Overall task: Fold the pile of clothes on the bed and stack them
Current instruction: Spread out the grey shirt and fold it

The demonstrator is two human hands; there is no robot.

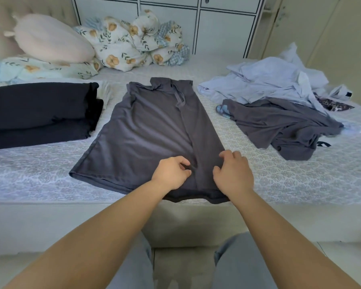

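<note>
While both hands are pinching its near hem at lower centre, left hand [171,173] and right hand [232,174] side by side, the grey shirt [146,130] is lying flat on the bed [40,176], right side seemingly folded inward, its long axis running toward the collar at upper centre.

Premises: a bedroom in a home. Evidence: a bed [50,174] with patterned cover, a pink pillow [50,38], a bundled floral quilt [138,40], white panelled wardrobe doors [217,24] behind (one small round handle visible), loose clothes [269,86] lying about.
</note>
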